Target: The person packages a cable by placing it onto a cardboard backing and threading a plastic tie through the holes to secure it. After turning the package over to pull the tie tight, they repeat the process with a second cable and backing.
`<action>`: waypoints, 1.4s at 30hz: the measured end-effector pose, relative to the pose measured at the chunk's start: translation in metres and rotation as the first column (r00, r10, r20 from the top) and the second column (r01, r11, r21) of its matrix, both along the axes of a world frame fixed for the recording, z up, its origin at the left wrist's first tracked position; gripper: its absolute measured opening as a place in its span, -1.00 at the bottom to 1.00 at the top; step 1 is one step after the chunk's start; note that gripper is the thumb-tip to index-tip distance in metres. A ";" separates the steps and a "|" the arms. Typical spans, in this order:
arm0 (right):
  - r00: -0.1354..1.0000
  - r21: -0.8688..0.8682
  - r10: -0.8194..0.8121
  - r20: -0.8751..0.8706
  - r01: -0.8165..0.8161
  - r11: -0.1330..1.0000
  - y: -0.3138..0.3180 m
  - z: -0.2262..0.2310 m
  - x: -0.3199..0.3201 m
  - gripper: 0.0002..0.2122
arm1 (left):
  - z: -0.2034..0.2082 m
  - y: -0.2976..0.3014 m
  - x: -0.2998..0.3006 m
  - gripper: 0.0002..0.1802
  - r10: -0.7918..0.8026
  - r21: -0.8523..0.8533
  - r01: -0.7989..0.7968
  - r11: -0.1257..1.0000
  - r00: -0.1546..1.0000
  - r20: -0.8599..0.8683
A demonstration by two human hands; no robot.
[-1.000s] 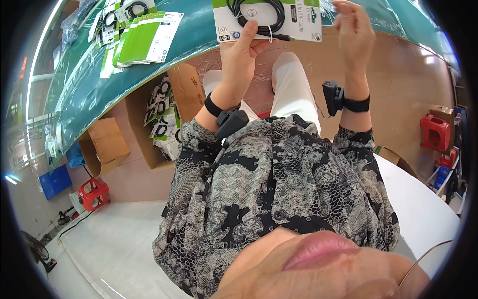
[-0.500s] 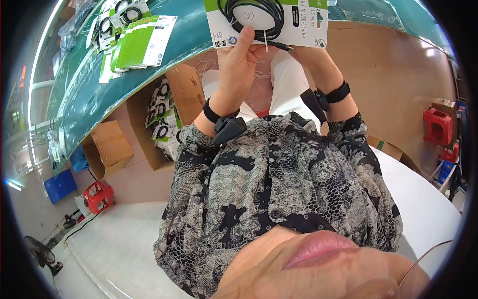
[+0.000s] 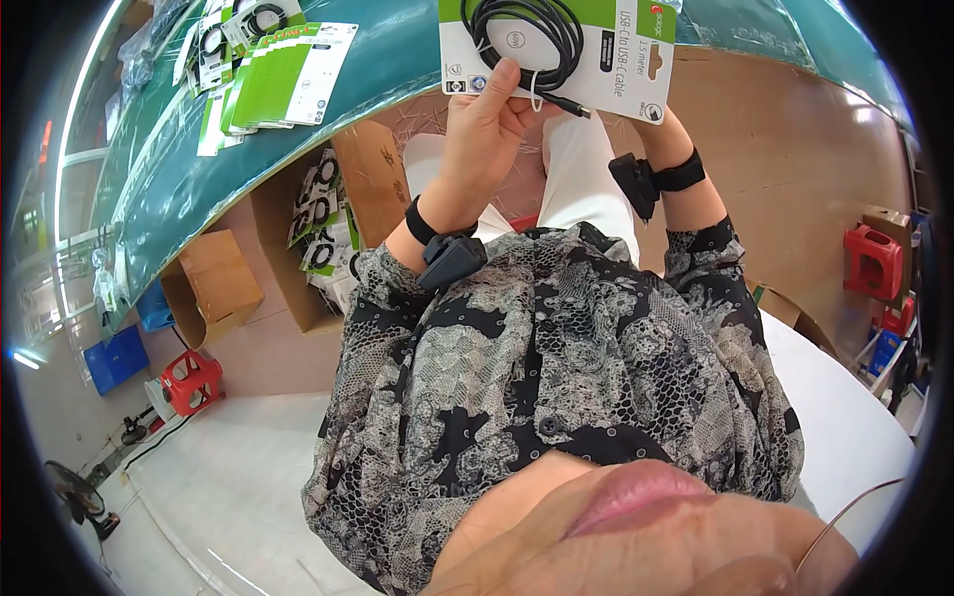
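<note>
A white and green cable card (image 3: 636, 60) is held up over the table's near edge. On its front lies a coiled black cable (image 3: 566, 40), bound by white ties. One tie (image 3: 538, 91) hangs in a loop near the black plug end (image 3: 574, 107), which pokes past the card's lower edge. My left hand (image 3: 484, 119) grips the card's lower edge, thumb pressed on the front beside the coil, other fingers partly behind it. My right hand (image 3: 660, 131) is behind the card's lower right corner; its fingers are hidden.
Fanned green and white cards (image 3: 268, 84) and packed cable cards (image 3: 263, 22) lie on the green table (image 3: 388, 60) at left. Below stands a cardboard box (image 3: 293, 268) of packed cables beside another carton (image 3: 224, 278). Red stools (image 3: 194, 382) stand at both sides.
The card has shifted right and slightly toward me, with both hands moving along. The tie near the plug hung straighter before and now shows as a loop.
</note>
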State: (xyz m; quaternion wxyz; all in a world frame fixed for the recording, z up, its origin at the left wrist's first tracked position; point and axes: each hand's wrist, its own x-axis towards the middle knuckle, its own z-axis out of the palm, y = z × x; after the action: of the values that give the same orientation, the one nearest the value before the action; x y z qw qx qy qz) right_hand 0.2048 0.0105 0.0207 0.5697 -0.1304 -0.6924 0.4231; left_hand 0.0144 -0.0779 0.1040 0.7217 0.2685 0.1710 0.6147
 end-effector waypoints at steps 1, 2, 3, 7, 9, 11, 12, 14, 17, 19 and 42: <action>0.998 0.029 -0.049 0.041 0.048 0.998 0.000 -0.002 0.000 -0.52 | 0.002 0.000 0.000 -0.76 -0.012 -0.027 0.013 1.000 1.000 0.007; 0.992 0.059 -0.100 0.080 0.095 0.994 0.001 -0.003 0.000 -0.52 | 0.003 0.000 0.001 -0.76 -0.026 -0.054 0.026 0.998 1.000 0.014; 0.981 0.091 -0.152 0.117 0.141 0.986 0.001 -0.005 0.000 -0.52 | 0.002 0.000 0.001 -0.76 -0.025 -0.056 0.025 0.998 1.000 0.014; 0.901 0.231 -0.360 0.242 0.307 0.923 -0.002 -0.008 -0.001 -0.51 | 0.000 0.001 0.000 -0.78 -0.047 -0.071 0.047 0.996 0.999 0.012; 0.839 0.307 -0.460 0.291 0.374 0.875 -0.003 -0.009 -0.001 -0.51 | -0.004 0.004 -0.003 -0.79 -0.076 0.003 0.076 0.997 0.996 0.056; 0.763 0.384 -0.556 0.331 0.429 0.818 -0.005 -0.010 -0.001 -0.51 | -0.003 0.005 -0.002 -0.79 -0.090 0.037 0.087 0.995 0.993 0.077; 0.720 0.424 -0.601 0.347 0.451 0.785 -0.006 -0.011 -0.001 -0.51 | -0.002 0.005 -0.001 -0.80 -0.059 0.062 0.055 0.997 0.996 0.069; 0.625 0.503 -0.687 0.369 0.488 0.714 -0.008 -0.011 -0.001 -0.50 | 0.001 0.007 0.002 -0.80 0.001 0.113 -0.008 0.994 0.999 0.054; 0.465 0.618 -0.800 0.379 0.516 0.593 -0.012 -0.012 -0.001 -0.50 | 0.004 0.011 -0.007 -0.81 -0.024 0.149 0.016 0.989 0.998 0.053; 0.351 0.692 -0.861 0.369 0.515 0.506 -0.016 -0.010 0.000 -0.49 | 0.003 0.013 -0.007 -0.81 -0.035 0.168 0.026 0.985 0.998 0.052; 0.804 0.288 -0.547 0.233 0.480 0.828 -0.027 0.016 -0.031 -0.65 | 0.000 -0.002 0.004 -0.75 0.161 0.128 -0.140 0.982 0.973 -0.168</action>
State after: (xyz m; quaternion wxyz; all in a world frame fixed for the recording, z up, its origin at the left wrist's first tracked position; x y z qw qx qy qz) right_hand 0.1740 -0.0164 0.0372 0.5596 -0.3153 -0.7518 0.1490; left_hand 0.0180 -0.0795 0.1037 0.6380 0.3496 0.2187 0.6503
